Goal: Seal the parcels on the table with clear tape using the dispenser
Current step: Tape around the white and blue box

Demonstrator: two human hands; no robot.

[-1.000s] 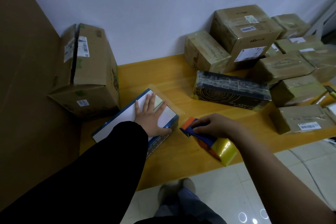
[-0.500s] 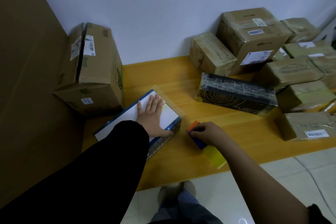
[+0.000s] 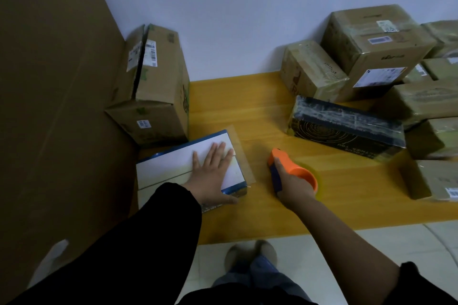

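A flat white parcel with blue edges (image 3: 173,168) lies on the wooden table (image 3: 247,111) near its front left. My left hand (image 3: 213,168) presses flat on the parcel's top, fingers spread. A strip of clear tape (image 3: 244,156) sticks out past the parcel's right edge onto the table. My right hand (image 3: 290,181) grips the orange and blue tape dispenser (image 3: 287,163), a short way to the right of the parcel, apart from it. The roll of clear tape (image 3: 318,181) sits at the dispenser's near end.
A tall cardboard box (image 3: 156,86) stands behind the parcel at the left. A black taped box (image 3: 347,129) lies right of centre. Several brown parcels (image 3: 376,44) are piled at the back right. A brown panel (image 3: 49,106) closes the left side. Tiled floor lies below the table's front edge.
My right hand turned the dispenser so its orange side faces up and shifted it slightly away from the parcel. My left hand stays flat on the parcel. The camera has moved closer.
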